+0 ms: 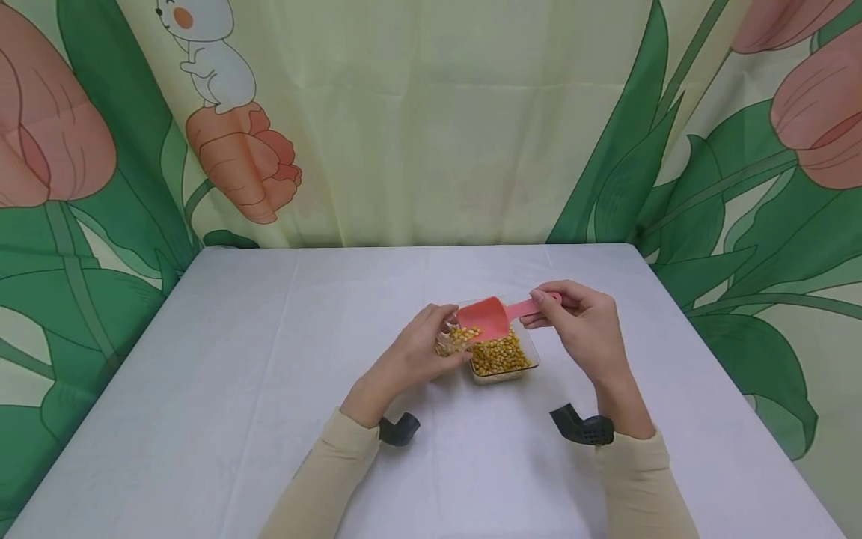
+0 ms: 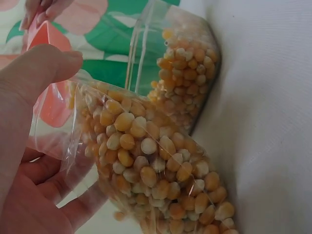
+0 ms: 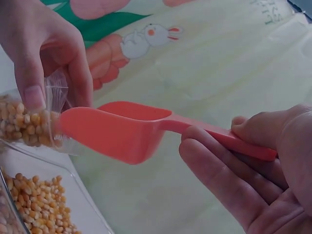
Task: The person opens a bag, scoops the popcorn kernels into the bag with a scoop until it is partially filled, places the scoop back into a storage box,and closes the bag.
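Note:
My left hand holds a clear plastic bag of corn kernels by its mouth, thumb on one side and fingers on the other. A pink scoop reaches its front lip into the bag's opening. Between thumb and fingers, my right hand grips the scoop's handle. Some kernels lie at the scoop's lip in the head view. Below both hands stands a clear square container with corn kernels in it; the left hand and scoop hide part of it.
A white cloth covers the table. Behind it hangs a curtain printed with tulips, leaves and a rabbit on a carrot. Each wrist wears a black camera mount.

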A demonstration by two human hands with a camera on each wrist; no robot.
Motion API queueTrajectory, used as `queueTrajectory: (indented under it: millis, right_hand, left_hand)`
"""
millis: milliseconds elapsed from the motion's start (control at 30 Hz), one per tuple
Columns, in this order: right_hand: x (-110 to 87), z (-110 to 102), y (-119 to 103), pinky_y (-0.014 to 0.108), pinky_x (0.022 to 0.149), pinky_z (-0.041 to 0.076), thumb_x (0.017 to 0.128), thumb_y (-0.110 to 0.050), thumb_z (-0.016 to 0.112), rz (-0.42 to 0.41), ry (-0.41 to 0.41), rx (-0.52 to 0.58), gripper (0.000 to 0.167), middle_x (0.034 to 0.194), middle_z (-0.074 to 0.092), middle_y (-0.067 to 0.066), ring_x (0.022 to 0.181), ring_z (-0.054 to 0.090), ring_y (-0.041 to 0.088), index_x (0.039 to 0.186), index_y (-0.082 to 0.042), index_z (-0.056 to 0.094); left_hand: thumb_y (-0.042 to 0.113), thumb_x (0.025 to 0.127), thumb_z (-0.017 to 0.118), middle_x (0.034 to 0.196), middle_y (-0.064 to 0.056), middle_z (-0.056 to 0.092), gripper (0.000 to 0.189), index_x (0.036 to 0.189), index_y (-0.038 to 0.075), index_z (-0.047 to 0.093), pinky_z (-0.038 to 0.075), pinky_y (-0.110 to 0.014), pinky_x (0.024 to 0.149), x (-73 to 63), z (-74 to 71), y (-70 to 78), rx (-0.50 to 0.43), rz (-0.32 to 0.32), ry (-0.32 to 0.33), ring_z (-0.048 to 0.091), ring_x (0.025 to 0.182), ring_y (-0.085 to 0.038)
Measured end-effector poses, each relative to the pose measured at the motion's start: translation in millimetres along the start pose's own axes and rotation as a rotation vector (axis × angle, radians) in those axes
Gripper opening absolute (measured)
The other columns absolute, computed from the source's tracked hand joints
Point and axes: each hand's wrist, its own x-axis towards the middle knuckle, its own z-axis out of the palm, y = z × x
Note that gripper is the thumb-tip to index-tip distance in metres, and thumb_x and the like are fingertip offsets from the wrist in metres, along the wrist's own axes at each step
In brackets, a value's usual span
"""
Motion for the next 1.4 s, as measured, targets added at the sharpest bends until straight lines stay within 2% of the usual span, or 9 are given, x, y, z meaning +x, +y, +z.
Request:
queueTrajectory:
  millis: [200, 433, 600, 767, 867, 967, 1033, 1233, 1400]
  right_hand:
    - [0.4, -4, -1, 0.024, 0.073, 0.059, 0.093, -0.011, 0.067, -0.061, 0.038, 0.03, 0.019, 0.083, 0.071, 0.0, 0.07, 0.074, 0.011, 0.104, 0.005, 0.069]
    - [1.1, -8, -1, 0.023, 0.076, 0.058, 0.094, -0.011, 0.066, -0.049, 0.091, 0.049, 0.022, 0.084, 0.073, -0.004, 0.07, 0.074, 0.01, 0.107, 0.006, 0.068]
    - [1.9, -12, 1, 0.023, 0.076, 0.057, 0.093, -0.016, 0.068, 0.034, 0.178, 0.107, 0.026, 0.085, 0.074, -0.003, 0.07, 0.075, 0.012, 0.109, 0.004, 0.068]
    - [3.9, -16, 9, 0.022, 0.075, 0.057, 0.092, -0.02, 0.07, 0.162, 0.242, 0.171, 0.031, 0.085, 0.075, -0.001, 0.07, 0.075, 0.011, 0.111, 0.004, 0.068]
    - [5.1, -17, 17, 0.021, 0.074, 0.058, 0.093, -0.025, 0.068, 0.245, 0.211, 0.14, 0.037, 0.085, 0.075, -0.003, 0.071, 0.075, 0.01, 0.114, 0.005, 0.066]
    - [6.6, -16, 25, 0.021, 0.075, 0.058, 0.095, -0.029, 0.065, 0.324, 0.137, 0.07, 0.041, 0.086, 0.075, -0.004, 0.073, 0.075, 0.009, 0.118, 0.004, 0.063]
    - [7.4, -14, 31, 0.021, 0.075, 0.058, 0.096, -0.031, 0.063, 0.364, 0.086, 0.032, 0.043, 0.09, 0.075, 0.001, 0.075, 0.075, 0.009, 0.121, 0.004, 0.062]
    - [8.1, -9, 46, 0.024, 0.076, 0.058, 0.099, -0.029, 0.059, 0.44, 0.005, -0.005, 0.043, 0.108, 0.07, 0.024, 0.078, 0.075, 0.011, 0.125, 0.007, 0.06]
    - [7.3, -9, 52, 0.026, 0.075, 0.059, 0.1, -0.027, 0.058, 0.473, -0.046, -0.016, 0.042, 0.114, 0.067, 0.029, 0.079, 0.075, 0.011, 0.125, 0.008, 0.058]
  left_hand:
    - [0.025, 0.082, 0.081, 0.12, -0.011, 0.061, 0.07, 0.139, 0.002, 0.048, 0.056, -0.032, 0.091, 0.5, -4.3, -1.1, -0.038, 0.033, 0.046, 0.064, 0.105, -0.02]
    - [0.018, 0.081, 0.082, 0.121, -0.015, 0.061, 0.07, 0.138, -0.002, 0.048, 0.056, -0.032, 0.091, 0.8, -7.9, -2.3, -0.097, 0.06, 0.075, 0.065, 0.107, -0.024]
    - [0.018, 0.082, 0.081, 0.121, -0.015, 0.061, 0.068, 0.139, -0.001, 0.047, 0.056, -0.033, 0.091, 0.1, -9.8, -2.5, -0.103, 0.055, 0.083, 0.065, 0.107, -0.025]
    - [0.016, 0.084, 0.079, 0.122, -0.013, 0.06, 0.066, 0.138, -0.003, 0.047, 0.056, -0.033, 0.093, -0.7, -11.4, -2.4, -0.103, 0.091, 0.13, 0.065, 0.106, -0.026]
    - [0.013, 0.083, 0.079, 0.121, -0.013, 0.061, 0.066, 0.137, -0.003, 0.047, 0.055, -0.031, 0.094, -0.6, -11.0, -2.3, -0.126, 0.126, 0.175, 0.067, 0.106, -0.026]
    - [0.011, 0.082, 0.08, 0.12, -0.014, 0.062, 0.065, 0.136, -0.004, 0.048, 0.055, -0.031, 0.095, 0.2, -9.2, -1.7, -0.165, 0.146, 0.217, 0.067, 0.104, -0.026]
    - [0.012, 0.082, 0.08, 0.119, -0.014, 0.062, 0.064, 0.136, -0.003, 0.049, 0.055, -0.032, 0.096, 1.0, -7.6, -1.1, -0.193, 0.145, 0.234, 0.067, 0.104, -0.025]
    - [0.014, 0.083, 0.08, 0.12, -0.011, 0.064, 0.065, 0.138, 0.001, 0.048, 0.055, -0.037, 0.096, 1.7, -3.3, -2.7, -0.235, 0.086, 0.243, 0.065, 0.106, -0.021]
    - [0.016, 0.083, 0.08, 0.121, -0.012, 0.063, 0.066, 0.138, 0.001, 0.048, 0.053, -0.038, 0.099, 1.2, -3.9, -5.4, -0.23, 0.048, 0.222, 0.066, 0.108, -0.022]
